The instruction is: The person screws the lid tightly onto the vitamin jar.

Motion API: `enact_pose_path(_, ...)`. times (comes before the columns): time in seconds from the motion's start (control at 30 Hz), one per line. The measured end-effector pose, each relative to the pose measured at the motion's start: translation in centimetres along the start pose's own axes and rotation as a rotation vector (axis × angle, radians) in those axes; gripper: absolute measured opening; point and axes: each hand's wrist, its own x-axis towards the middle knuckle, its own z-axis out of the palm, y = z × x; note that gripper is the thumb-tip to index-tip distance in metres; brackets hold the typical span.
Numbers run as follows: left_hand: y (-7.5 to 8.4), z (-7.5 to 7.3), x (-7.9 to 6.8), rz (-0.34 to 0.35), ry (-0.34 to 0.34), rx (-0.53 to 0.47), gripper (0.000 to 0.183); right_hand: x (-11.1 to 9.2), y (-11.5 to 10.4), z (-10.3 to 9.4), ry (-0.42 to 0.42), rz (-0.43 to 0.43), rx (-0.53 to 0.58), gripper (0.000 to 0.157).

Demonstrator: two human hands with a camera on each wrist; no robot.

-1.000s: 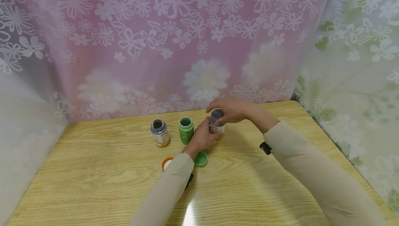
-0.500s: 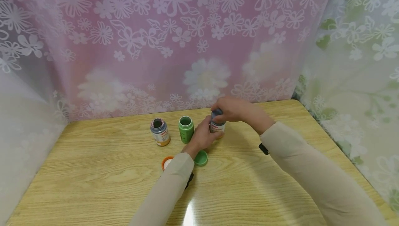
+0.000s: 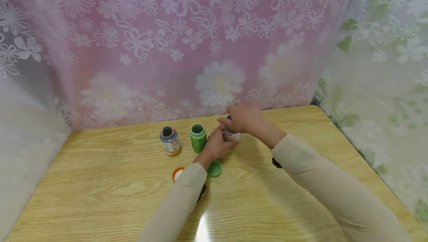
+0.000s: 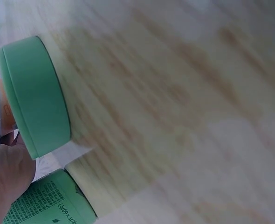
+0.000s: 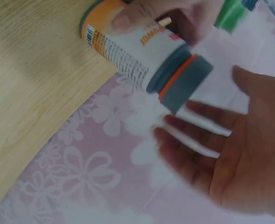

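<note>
Upright on the table, a white-and-orange pill bottle (image 3: pixel 233 136) is held by my left hand (image 3: pixel 217 144); thumb and fingers lie round its body. Its dark grey screw cap (image 5: pixel 188 84) is on, with an orange ring showing beneath. Beside that cap my right hand (image 5: pixel 235 149) has its fingers spread and loosely extended, the fingertips at or just off the cap's edge. In the head view the right hand (image 3: pixel 246 117) covers most of the cap. An uncapped green bottle (image 3: pixel 198 140) stands just left of my left hand.
Further left stands an uncapped grey-necked bottle (image 3: pixel 171 143) with torn seal around its mouth. A green lid (image 3: pixel 214 169) and an orange-rimmed lid (image 3: pixel 178 173), partly behind the left sleeve, lie nearer on the table (image 3: pixel 100 190). A flowered curtain (image 3: pixel 160 67) hangs behind.
My right hand came down onto the cap, turned leftward over it, and its fingers now spread loose. The left hand keeps holding the bottle in place.
</note>
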Motion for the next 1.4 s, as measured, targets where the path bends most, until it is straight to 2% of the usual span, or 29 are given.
enact_pose_path(0.17,0.0,-0.1,0.0,0.010,0.004,0.006,0.060,0.1,1.8,-0.7,-0.075,-0.310,0.175,0.042)
enact_pose_path(0.23,0.1,-0.1,-0.1,0.012,0.006,0.005,0.060,0.1,2.4,-0.9,-0.120,-0.382,0.237,0.040)
enact_pose_path(0.3,0.2,-0.2,-0.1,0.014,0.010,0.006,0.060,0.1,2.8,-0.8,-0.146,-0.382,0.288,0.039)
enact_pose_path(0.4,0.3,-0.2,-0.2,0.019,0.012,0.006,0.058,0.3,2.8,-0.5,-0.147,-0.339,0.296,0.038)
enact_pose_path(0.67,0.3,-0.1,-0.2,-0.002,-0.005,-0.002,0.059,0.5,0.8,-0.1,-0.051,-0.109,0.116,0.038)
enact_pose_path(0.8,0.2,0.0,-0.1,-0.006,0.000,0.002,0.061,0.3,0.5,0.2,-0.016,-0.054,0.060,0.042)
enact_pose_path(0.93,0.1,0.1,-0.1,-0.001,0.004,0.007,0.061,0.1,1.3,0.1,-0.068,-0.115,0.125,0.048)
enact_pose_path(1.1,0.1,0.0,-0.2,0.014,0.010,0.007,0.059,-0.1,2.9,-0.6,-0.151,-0.330,0.340,0.046)
enact_pose_path(1.2,0.1,0.0,-0.2,0.021,0.015,0.011,0.058,0.1,3.2,-0.7,-0.159,-0.413,0.377,0.038)
enact_pose_path(1.3,0.1,-0.1,-0.2,0.026,0.013,0.014,0.057,0.2,2.8,-0.6,-0.130,-0.390,0.326,0.033)
enact_pose_path(1.4,0.1,-0.1,-0.2,0.024,0.009,0.010,0.057,0.4,2.1,-0.4,-0.105,-0.291,0.252,0.037)
